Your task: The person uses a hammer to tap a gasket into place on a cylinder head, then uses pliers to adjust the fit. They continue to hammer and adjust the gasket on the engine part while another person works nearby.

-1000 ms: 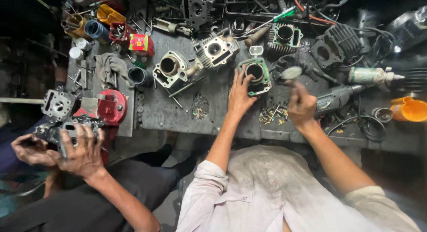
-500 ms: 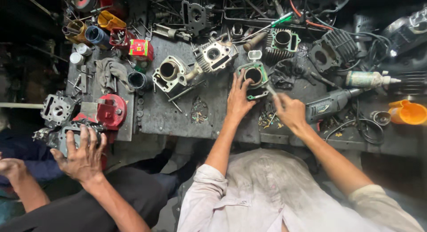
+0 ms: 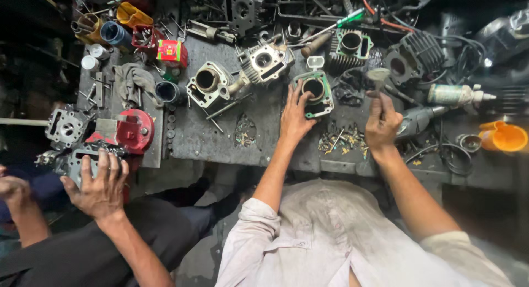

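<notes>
Centrally, on the grey workbench, a green-edged engine cylinder is steadied by the left hand, whose fingers are spread against its left and near sides. Just right of it, the right hand is closed in a fist around the handle of a small hammer, whose head is raised above the bench; the exact grip is hard to make out. Brass-coloured small parts are scattered near, between the two hands. Farther left, two more bare cylinders are laid. At the near left, a co-worker's hand is pressed, fingers spread, on a grey engine part beside a red round cover.
</notes>
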